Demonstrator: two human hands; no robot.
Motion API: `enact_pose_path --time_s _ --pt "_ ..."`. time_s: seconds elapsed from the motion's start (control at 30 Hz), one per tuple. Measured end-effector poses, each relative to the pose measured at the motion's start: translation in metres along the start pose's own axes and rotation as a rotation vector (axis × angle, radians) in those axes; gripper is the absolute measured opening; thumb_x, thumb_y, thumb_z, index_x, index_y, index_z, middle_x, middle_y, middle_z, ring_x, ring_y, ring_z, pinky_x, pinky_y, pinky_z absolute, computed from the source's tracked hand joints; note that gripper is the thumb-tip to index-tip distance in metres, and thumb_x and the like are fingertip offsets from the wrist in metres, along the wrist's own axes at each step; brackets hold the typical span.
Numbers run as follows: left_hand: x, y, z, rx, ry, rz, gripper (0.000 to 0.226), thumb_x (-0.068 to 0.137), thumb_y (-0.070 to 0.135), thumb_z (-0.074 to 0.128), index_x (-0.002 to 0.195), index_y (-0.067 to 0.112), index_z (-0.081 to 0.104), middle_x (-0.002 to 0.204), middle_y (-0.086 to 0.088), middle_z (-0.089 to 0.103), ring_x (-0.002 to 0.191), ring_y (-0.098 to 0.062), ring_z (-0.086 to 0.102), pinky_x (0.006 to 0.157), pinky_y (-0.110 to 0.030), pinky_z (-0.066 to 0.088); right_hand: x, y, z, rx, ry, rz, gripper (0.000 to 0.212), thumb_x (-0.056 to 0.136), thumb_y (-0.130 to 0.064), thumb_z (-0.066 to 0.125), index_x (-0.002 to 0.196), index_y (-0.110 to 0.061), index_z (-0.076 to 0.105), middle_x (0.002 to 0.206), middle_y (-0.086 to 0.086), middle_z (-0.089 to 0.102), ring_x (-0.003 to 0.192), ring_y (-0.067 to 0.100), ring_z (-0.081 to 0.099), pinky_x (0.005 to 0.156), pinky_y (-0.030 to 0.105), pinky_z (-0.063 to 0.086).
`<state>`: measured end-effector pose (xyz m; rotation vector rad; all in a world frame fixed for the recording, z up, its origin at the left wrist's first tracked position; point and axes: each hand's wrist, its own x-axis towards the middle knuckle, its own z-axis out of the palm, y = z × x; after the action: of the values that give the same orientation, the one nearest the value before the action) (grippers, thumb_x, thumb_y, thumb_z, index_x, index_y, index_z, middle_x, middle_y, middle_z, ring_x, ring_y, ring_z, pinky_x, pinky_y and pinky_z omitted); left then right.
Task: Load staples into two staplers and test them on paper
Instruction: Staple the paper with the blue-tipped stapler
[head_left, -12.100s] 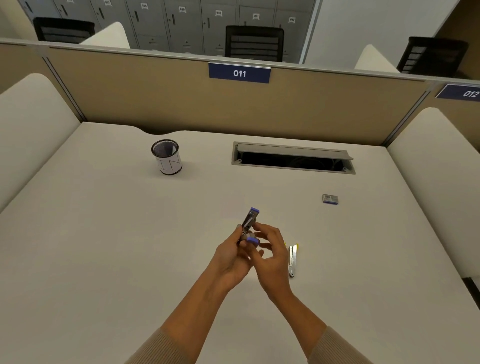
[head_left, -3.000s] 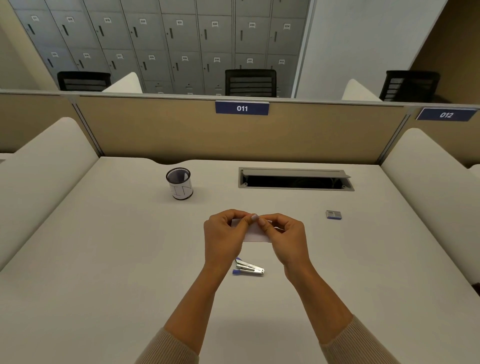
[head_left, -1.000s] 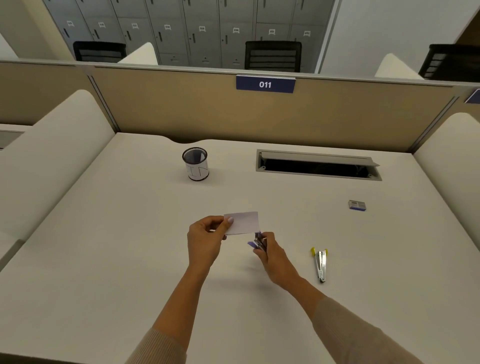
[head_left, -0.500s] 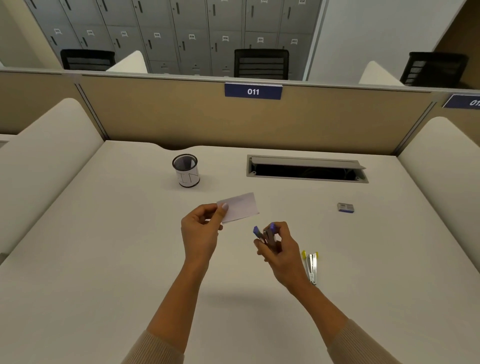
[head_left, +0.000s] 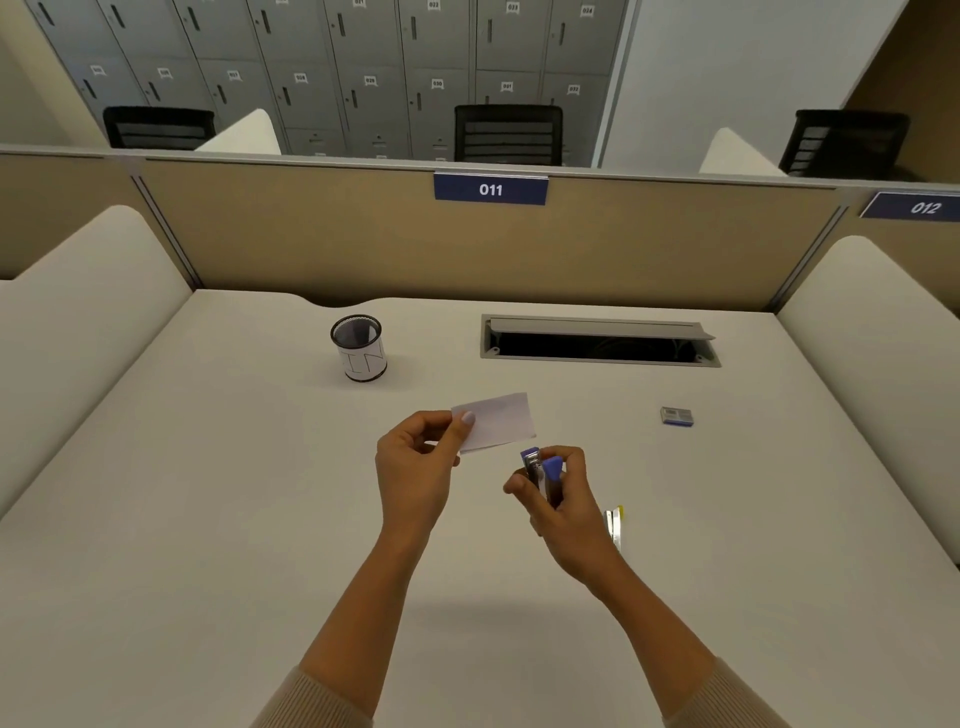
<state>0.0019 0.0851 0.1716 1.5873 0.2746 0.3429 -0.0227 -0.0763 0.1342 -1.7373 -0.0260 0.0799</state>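
Observation:
My left hand (head_left: 415, 467) pinches a small white slip of paper (head_left: 501, 420) by its left edge and holds it above the table. My right hand (head_left: 558, 501) grips a small blue-and-metal stapler (head_left: 543, 470), its blue-tipped end pointing up, just below the paper's right corner. Paper and stapler are close but apart. A second stapler with yellow tips (head_left: 614, 526) lies on the table to the right of my right wrist, partly hidden by it. A small staple box (head_left: 677, 416) sits further right.
A black mesh pen cup (head_left: 358, 347) with a white label stands at the back left of the white desk (head_left: 208, 519). An open cable tray (head_left: 597, 343) is set into the desk at the back. Padded dividers flank both sides.
My right hand has raised the blue stapler closer to the paper's lower right corner. The paper stays pinched in my left hand. The view has shifted slightly.

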Motion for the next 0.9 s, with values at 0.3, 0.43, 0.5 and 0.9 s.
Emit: enact_pose_path --time_s 0.3,0.43,0.5,0.9 --pt "-0.012 -0.008 0.012 0.035 -0.073 0.073 0.008 0.079 0.042 0.073 0.083 0.035 0.071 0.078 0.016 0.072 0.064 -0.01 0.066 0.056 -0.02 0.054 -0.011 -0.025 -0.005 0.23 -0.149 0.153 0.059 0.09 -0.064 0.04 0.12 -0.014 0.049 0.098 -0.003 0.071 0.066 0.01 0.055 0.063 0.024 0.049" --pt "-0.017 -0.009 0.017 0.067 -0.094 0.102 0.008 0.079 0.043 0.073 0.08 0.035 0.071 0.076 0.016 0.071 0.064 -0.011 0.064 0.06 -0.028 0.058 -0.01 -0.032 -0.008 0.376 -0.046 0.208 0.061 0.077 -0.062 0.054 0.114 -0.013 0.057 0.083 0.005 0.065 0.069 0.014 0.059 0.06 0.027 0.049" --pt "-0.019 -0.01 0.019 0.072 -0.099 0.107 0.009 0.079 0.043 0.073 0.08 0.034 0.071 0.075 0.016 0.07 0.066 -0.011 0.064 0.06 -0.028 0.058 -0.008 -0.033 -0.009 0.436 0.004 0.206 0.055 0.077 -0.059 0.058 0.109 -0.014 0.061 0.084 0.007 0.064 0.073 0.016 0.059 0.06 0.028 0.048" --pt "-0.024 -0.01 0.022 0.083 -0.096 0.096 0.014 0.079 0.039 0.074 0.084 0.025 0.073 0.076 0.013 0.071 0.072 -0.011 0.066 0.061 -0.025 0.058 -0.006 -0.039 -0.003 0.403 0.108 0.242 0.043 0.073 -0.052 0.062 0.103 -0.022 0.067 0.09 0.004 0.071 0.08 0.015 0.064 0.063 0.023 0.054"
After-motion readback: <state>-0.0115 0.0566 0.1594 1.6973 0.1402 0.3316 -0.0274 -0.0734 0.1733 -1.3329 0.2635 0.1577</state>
